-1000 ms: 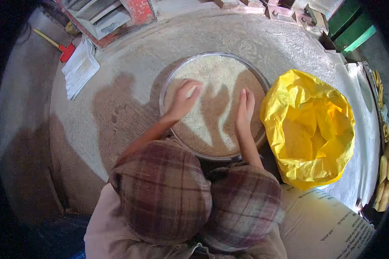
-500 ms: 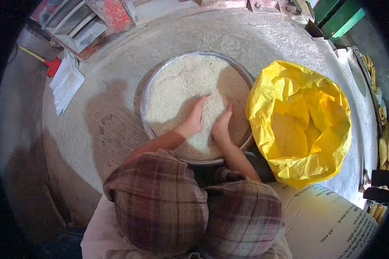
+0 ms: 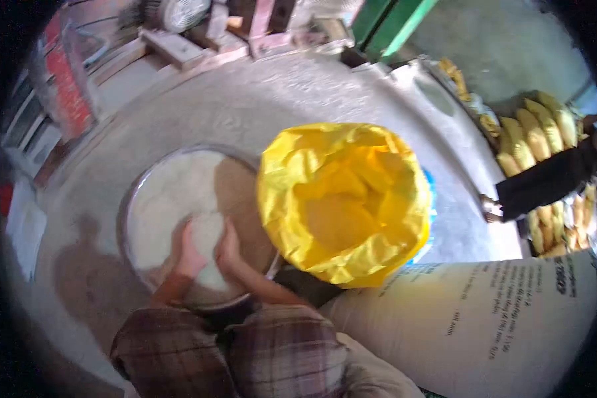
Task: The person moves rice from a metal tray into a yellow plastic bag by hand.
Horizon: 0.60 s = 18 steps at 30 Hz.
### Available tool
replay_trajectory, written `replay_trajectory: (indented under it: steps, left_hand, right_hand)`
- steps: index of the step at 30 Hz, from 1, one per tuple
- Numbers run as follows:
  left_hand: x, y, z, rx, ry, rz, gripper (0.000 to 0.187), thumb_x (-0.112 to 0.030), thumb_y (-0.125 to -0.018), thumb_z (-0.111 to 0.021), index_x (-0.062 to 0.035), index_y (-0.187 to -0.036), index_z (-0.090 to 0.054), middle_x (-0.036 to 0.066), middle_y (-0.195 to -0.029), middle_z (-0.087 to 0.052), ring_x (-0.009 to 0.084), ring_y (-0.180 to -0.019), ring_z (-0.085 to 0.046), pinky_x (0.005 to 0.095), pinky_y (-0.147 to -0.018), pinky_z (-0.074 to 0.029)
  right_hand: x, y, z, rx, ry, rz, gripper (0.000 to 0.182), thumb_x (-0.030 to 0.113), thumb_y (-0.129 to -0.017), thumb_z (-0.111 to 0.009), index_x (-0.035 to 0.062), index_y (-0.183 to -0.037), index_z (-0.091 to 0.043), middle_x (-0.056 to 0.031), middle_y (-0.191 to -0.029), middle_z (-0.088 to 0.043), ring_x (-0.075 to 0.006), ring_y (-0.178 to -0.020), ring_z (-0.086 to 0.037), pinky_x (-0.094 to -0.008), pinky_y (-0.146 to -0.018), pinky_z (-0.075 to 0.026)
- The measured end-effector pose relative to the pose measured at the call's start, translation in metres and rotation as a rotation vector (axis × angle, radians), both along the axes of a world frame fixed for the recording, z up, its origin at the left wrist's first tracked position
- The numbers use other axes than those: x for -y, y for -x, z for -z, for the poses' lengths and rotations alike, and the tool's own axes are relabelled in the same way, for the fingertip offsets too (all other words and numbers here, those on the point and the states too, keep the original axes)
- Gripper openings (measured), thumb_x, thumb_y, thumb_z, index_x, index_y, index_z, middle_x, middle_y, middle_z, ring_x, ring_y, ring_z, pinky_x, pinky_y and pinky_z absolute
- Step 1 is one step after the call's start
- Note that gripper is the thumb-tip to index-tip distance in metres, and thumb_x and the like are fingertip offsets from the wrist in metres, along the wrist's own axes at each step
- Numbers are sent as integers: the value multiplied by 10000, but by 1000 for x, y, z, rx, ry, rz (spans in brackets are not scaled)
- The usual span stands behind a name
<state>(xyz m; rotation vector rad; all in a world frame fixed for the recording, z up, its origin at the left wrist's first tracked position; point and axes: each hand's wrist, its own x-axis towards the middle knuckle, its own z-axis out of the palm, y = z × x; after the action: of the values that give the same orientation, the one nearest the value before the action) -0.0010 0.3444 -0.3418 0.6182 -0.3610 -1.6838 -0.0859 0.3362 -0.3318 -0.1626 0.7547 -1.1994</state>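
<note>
A wide round metal basin [image 3: 131, 232] on the floor holds pale grain [image 3: 172, 192]. Over the grain, my left hand [image 3: 190, 253] and my right hand [image 3: 229, 251] face each other, cupped around a mound of the pale grain [image 3: 209, 232]. Both hands have their fingers pressed together, tips pointing away from me. Just right of the basin stands an open yellow bag [image 3: 278, 192], with tan grain [image 3: 338, 222] visible inside it.
A printed white sack [image 3: 471, 318] lies at the lower right. A person in dark clothing [image 3: 544, 186] is at the far right by several filled sacks [image 3: 537, 132]. Red and wooden machinery [image 3: 69, 86] and a green post [image 3: 391, 26] stand at the back.
The view has turned to the right, so the basin and bag appear further left, and a person and sacks show at the right. My hands remain cupped over the grain.
</note>
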Motion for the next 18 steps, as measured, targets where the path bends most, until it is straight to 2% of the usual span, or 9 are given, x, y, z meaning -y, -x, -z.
replay_trajectory:
  steps: [3, 5, 7, 8, 9, 11, 14, 15, 18]
  left_hand:
    - [-1, 3, -20, -53, -78, 5, 377, -312, -802, -315, -49, -1021, -472, 79, -991, -514, 211, -929, -478, 313, -838, -349]
    - [2, 2, -11, -56, -110, -41, 355, -308, -797, -331, -50, -970, -503, 79, -932, -537, 208, -879, -499, 310, -810, -370]
    - [0, 8, -33, -88, -110, 26, 361, -317, -794, -330, -46, -936, -521, 82, -908, -547, 214, -844, -513, 315, -782, -389]
    - [0, 10, -33, -103, -91, 30, 361, -317, -794, -330, -46, -936, -521, 82, -908, -547, 214, -844, -513, 315, -782, -389]
    - [0, 9, -31, -150, -74, 25, 366, -317, -793, -330, -36, -925, -524, 87, -893, -551, 218, -828, -518, 317, -769, -396]
    - [0, 7, -30, -200, -53, 12, 372, -316, -792, -329, -26, -915, -527, 93, -878, -555, 222, -813, -524, 320, -757, -403]
    - [-1, 5, -32, -158, -130, 32, 374, -316, -787, -333, -23, -905, -532, 93, -860, -560, 225, -798, -528, 321, -746, -408]
    - [-1, 6, -35, -127, -153, 36, 373, -317, -784, -336, -25, -903, -535, 92, -855, -562, 225, -800, -527, 320, -744, -409]
    - [0, 7, -36, -98, -167, 38, 376, -322, -780, -340, -28, -912, -534, 90, -857, -563, 226, -803, -527, 322, -743, -410]
  right_hand:
    - [9, 0, 42, 54, -40, -5, 409, 351, -806, -331, 37, -1043, -443, -69, -1021, -492, -197, -954, -437, -305, -883, -276]
    - [5, 8, 20, 72, -20, -51, 426, 360, -802, -337, 33, -1055, -442, -64, -1034, -486, -197, -963, -429, -305, -887, -268]
    - [8, 8, 20, 74, -63, -22, 439, 379, -796, -341, 40, -1053, -451, -61, -1027, -492, -200, -954, -434, -305, -886, -267]
    - [9, 5, 19, -114, 13, 102, 447, 402, -789, -345, 52, -1039, -468, -68, -995, -509, -208, -922, -456, -313, -880, -275]
    - [11, 11, 20, -126, 29, 97, 447, 402, -789, -345, 52, -1039, -468, -68, -995, -509, -208, -922, -456, -313, -880, -275]
    - [6, 21, 13, 101, -104, -88, 460, 399, -786, -349, 49, -1069, -444, -77, -1028, -489, -206, -992, -416, -316, -914, -230]
    - [25, 29, 105, 315, -80, -245, 483, 389, -780, -363, 43, -1116, -389, -69, -1111, -424, -191, -1079, -338, -322, -936, -199]
    - [25, 30, 111, 313, -75, -245, 483, 389, -780, -363, 43, -1116, -389, -69, -1111, -424, -191, -1079, -338, -322, -936, -199]
    - [25, 33, 119, -289, 147, 24, 495, 398, -781, -355, 42, -1124, -376, -67, -1124, -408, -187, -1090, -325, -324, -937, -202]
